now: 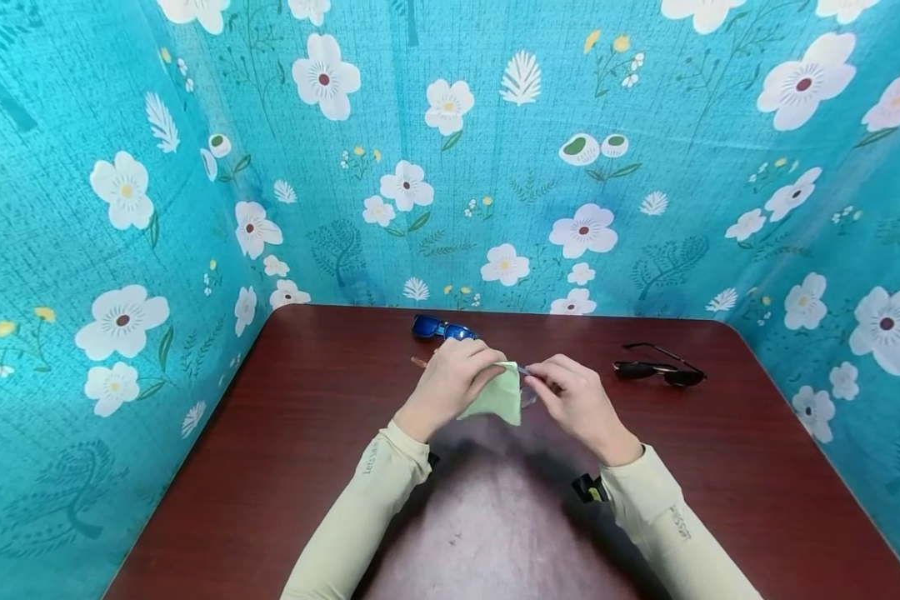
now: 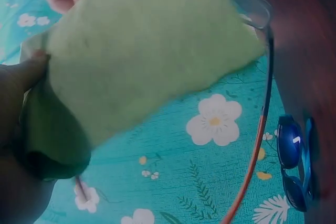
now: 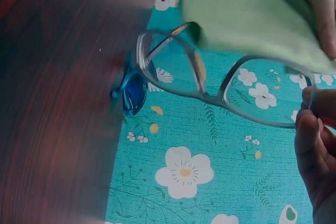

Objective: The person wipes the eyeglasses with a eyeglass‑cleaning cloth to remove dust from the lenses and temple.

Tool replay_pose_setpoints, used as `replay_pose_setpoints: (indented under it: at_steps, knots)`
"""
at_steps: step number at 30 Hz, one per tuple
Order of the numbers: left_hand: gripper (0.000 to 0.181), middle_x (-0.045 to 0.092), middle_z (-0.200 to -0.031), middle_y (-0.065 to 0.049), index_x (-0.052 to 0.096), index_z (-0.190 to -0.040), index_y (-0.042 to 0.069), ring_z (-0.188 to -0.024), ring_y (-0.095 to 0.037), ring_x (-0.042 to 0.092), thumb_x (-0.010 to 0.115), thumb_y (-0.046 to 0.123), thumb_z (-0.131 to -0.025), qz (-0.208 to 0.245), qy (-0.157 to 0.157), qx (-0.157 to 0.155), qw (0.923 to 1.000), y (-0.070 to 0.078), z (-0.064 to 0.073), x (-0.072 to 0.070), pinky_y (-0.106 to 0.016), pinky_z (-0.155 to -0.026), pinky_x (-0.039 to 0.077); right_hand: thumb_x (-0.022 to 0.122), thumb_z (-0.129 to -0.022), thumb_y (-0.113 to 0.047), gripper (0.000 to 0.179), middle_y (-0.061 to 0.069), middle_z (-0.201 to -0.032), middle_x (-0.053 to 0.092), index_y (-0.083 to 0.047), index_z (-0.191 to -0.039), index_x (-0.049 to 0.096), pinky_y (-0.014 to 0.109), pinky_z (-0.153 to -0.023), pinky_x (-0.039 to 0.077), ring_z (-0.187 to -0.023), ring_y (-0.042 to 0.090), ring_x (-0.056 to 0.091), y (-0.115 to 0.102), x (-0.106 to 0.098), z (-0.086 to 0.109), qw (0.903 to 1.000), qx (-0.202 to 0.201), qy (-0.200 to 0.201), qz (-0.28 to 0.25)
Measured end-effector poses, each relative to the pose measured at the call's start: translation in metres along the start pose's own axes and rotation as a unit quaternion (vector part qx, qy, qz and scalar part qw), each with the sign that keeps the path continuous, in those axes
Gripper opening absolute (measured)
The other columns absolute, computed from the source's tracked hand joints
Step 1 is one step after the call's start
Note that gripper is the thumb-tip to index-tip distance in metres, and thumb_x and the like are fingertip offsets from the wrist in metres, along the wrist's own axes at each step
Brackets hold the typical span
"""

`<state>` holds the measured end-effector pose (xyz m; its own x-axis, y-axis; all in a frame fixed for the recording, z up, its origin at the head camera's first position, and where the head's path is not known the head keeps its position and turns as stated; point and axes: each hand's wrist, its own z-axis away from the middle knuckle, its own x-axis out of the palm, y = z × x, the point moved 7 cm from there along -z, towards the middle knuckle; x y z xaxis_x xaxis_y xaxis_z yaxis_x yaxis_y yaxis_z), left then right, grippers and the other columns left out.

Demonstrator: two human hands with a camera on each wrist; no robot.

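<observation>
My left hand (image 1: 450, 382) grips a light green cloth (image 1: 501, 398), which hangs below the fingers. In the left wrist view the cloth (image 2: 136, 51) is folded around one temple of a pair of eyeglasses, whose tip pokes out beneath it. The other temple (image 2: 258, 145), dark with a brown end, stretches free. Thumb and fingers of my right hand (image 1: 579, 404) pinch the grey front frame (image 3: 210, 98) at its outer rim, in the right wrist view. The glasses are held up above the table, both clear lenses showing there.
Blue-lensed sunglasses (image 1: 442, 327) lie near the table's back edge, behind my left hand. Black sunglasses (image 1: 658, 372) with a temple unfolded rest to the right. Beneath is a dark red-brown table (image 1: 307, 467), enclosed by a turquoise floral curtain (image 1: 495, 167).
</observation>
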<state>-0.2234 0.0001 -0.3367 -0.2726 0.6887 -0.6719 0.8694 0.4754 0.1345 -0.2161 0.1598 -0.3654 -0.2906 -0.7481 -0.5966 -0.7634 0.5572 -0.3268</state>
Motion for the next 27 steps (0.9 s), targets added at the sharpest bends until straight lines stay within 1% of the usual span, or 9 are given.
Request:
replay_pose_setpoints:
  at_steps: [3,7,9,11,14,16,19,22,27]
  knots:
    - [0.010,0.060,-0.088,0.004,0.070,-0.096,0.015,-0.079,-0.013,0.053,0.067,0.022,-0.088,-0.039,0.005,-0.001,0.9992,0.000,-0.001,0.001,-0.028,-0.071,0.039,0.076,-0.074,0.004,0.022,0.001,-0.088,0.062,-0.004,-0.095,0.070,0.014,-0.056,0.038,-0.063,0.007,0.049,-0.003,0.002,0.000,0.9998,-0.012,-0.014,-0.006]
    - [0.011,0.058,-0.086,0.004,0.070,-0.096,0.017,-0.077,-0.013,0.052,0.069,0.024,-0.087,-0.081,0.027,0.001,0.9964,0.001,-0.003,0.002,-0.029,-0.070,0.039,0.074,-0.076,0.005,0.023,0.002,-0.091,0.062,-0.004,-0.097,0.069,0.016,-0.058,0.039,-0.065,0.008,0.049,-0.006,0.002,0.000,0.9995,-0.019,-0.024,-0.012]
    - [0.011,0.059,-0.086,0.003,0.069,-0.096,0.017,-0.078,-0.013,0.053,0.071,0.023,-0.086,-0.104,0.040,0.008,0.9937,0.004,-0.003,0.004,-0.029,-0.070,0.040,0.072,-0.078,0.004,0.021,0.002,-0.092,0.062,-0.004,-0.097,0.069,0.017,-0.059,0.040,-0.068,0.009,0.051,-0.007,0.002,-0.001,0.9994,-0.018,-0.029,-0.010]
    - [0.007,0.059,-0.088,0.003,0.068,-0.092,0.017,-0.082,-0.014,0.054,0.071,0.020,-0.086,-0.122,0.052,0.014,0.9910,0.006,-0.003,0.006,-0.031,-0.073,0.040,0.071,-0.080,0.002,0.019,0.002,-0.093,0.061,-0.004,-0.097,0.069,0.017,-0.060,0.041,-0.069,0.009,0.052,-0.008,0.003,-0.001,0.9993,-0.017,-0.033,-0.006]
    - [0.002,0.058,-0.093,0.000,0.068,-0.086,0.019,-0.088,-0.018,0.053,0.069,0.016,-0.087,-0.147,0.055,0.020,0.9874,0.010,-0.002,0.008,-0.036,-0.078,0.041,0.071,-0.081,0.001,0.018,0.002,-0.093,0.061,-0.005,-0.097,0.069,0.017,-0.060,0.041,-0.070,0.009,0.053,-0.007,0.004,0.000,0.9993,-0.016,-0.035,0.000]
    - [0.005,0.058,-0.097,-0.001,0.070,-0.085,0.020,-0.092,-0.019,0.053,0.067,0.018,-0.088,-0.162,0.043,0.021,0.9856,0.010,-0.001,0.009,-0.039,-0.081,0.041,0.072,-0.079,0.002,0.019,0.002,-0.093,0.061,-0.005,-0.097,0.069,0.016,-0.059,0.041,-0.068,0.008,0.052,-0.007,0.003,0.001,0.9994,-0.016,-0.030,0.001]
    - [0.011,0.059,-0.099,0.000,0.072,-0.092,0.021,-0.095,-0.019,0.053,0.066,0.029,-0.090,-0.187,0.001,0.028,0.9819,0.011,0.001,0.014,-0.041,-0.086,0.040,0.073,-0.078,0.002,0.020,0.002,-0.092,0.062,-0.005,-0.096,0.069,0.015,-0.058,0.040,-0.067,0.008,0.051,-0.008,0.000,0.000,0.9997,-0.014,-0.018,0.003]
    - [0.018,0.062,-0.099,0.002,0.071,-0.098,0.019,-0.096,-0.017,0.054,0.065,0.034,-0.090,-0.189,-0.036,0.034,0.9808,0.013,0.001,0.018,-0.041,-0.093,0.038,0.073,-0.078,0.003,0.021,0.002,-0.091,0.062,-0.005,-0.097,0.067,0.017,-0.058,0.041,-0.067,0.008,0.052,-0.008,-0.002,0.000,0.9999,-0.002,-0.014,-0.004]
    - [0.014,0.066,-0.094,0.005,0.070,-0.097,0.019,-0.094,-0.014,0.057,0.066,0.030,-0.089,-0.188,-0.056,0.041,0.9796,0.017,-0.001,0.023,-0.041,-0.102,0.034,0.073,-0.076,0.007,0.027,0.001,-0.083,0.060,-0.005,-0.096,0.059,0.019,-0.055,0.046,-0.065,0.006,0.054,-0.007,0.001,0.001,0.9995,0.017,-0.023,-0.010]
